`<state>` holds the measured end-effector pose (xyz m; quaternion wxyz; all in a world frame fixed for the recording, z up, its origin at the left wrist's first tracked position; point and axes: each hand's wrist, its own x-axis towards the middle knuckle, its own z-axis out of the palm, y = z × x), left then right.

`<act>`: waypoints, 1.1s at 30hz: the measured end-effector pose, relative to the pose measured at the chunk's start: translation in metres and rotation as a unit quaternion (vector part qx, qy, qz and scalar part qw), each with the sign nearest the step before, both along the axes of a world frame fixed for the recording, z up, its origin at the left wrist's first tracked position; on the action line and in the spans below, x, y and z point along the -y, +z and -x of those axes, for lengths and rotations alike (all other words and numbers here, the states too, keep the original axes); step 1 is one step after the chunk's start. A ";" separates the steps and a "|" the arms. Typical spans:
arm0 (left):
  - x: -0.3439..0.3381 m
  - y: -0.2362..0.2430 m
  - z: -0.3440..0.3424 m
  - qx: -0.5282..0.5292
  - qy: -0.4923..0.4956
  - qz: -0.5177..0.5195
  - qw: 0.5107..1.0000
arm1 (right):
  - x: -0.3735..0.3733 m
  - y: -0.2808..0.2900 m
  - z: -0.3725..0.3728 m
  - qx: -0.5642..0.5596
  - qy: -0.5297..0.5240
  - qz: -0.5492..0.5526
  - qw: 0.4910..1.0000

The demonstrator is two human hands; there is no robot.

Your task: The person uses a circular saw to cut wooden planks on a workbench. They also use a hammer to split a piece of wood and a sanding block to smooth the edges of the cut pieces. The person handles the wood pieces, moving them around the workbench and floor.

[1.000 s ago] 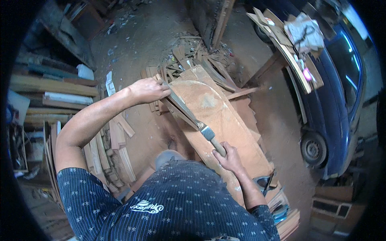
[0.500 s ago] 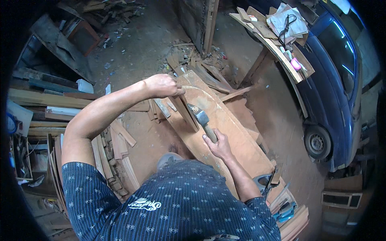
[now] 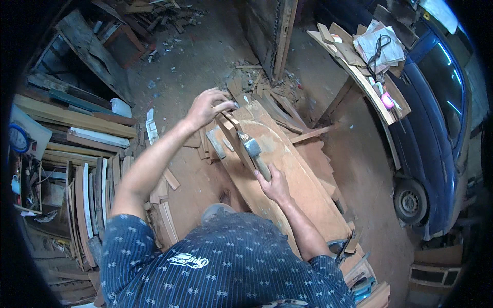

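Observation:
My right hand [image 3: 276,186] is wrapped round the wooden handle of a hammer [image 3: 252,148], whose grey metal head is beside a narrow wooden board [image 3: 237,142]. The board is on a pale wooden workbench [image 3: 303,187], slanting from the far left toward me. By its far end is my left hand [image 3: 210,107], thumb stretched out and apart from the bent fingers. Whether the thumb touches the board, I cannot tell. The contact between hammer and board is also unclear.
Wood offcuts [image 3: 280,105] lie beyond the bench. Stacked planks [image 3: 77,115] fill the left side. A blue car [image 3: 411,128] stands right, beside a raised plank shelf [image 3: 362,82] bearing papers and a pink item. Tools [image 3: 365,287] lie at the bench's near right end.
My left hand has loosened from round the board's far end, its thumb now apart. The hammer stays in my right hand, close to the board. The whole view has shifted slightly.

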<state>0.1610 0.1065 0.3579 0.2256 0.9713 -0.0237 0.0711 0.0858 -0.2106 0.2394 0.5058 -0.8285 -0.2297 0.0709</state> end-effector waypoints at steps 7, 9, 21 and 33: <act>-0.001 -0.113 -0.005 0.050 0.239 0.555 0.795 | -0.033 -0.002 -0.002 -0.026 0.019 -0.017 0.999; -0.009 -0.117 -0.025 -0.017 0.191 0.571 0.799 | -0.031 -0.006 0.001 -0.009 0.003 -0.035 0.999; -0.028 -0.122 -0.054 -0.044 0.204 0.552 0.808 | -0.055 0.019 0.013 0.054 -0.019 -0.077 0.995; -0.017 -0.108 -0.045 -0.051 0.214 0.547 0.807 | -0.056 0.038 0.000 0.064 -0.013 -0.045 0.997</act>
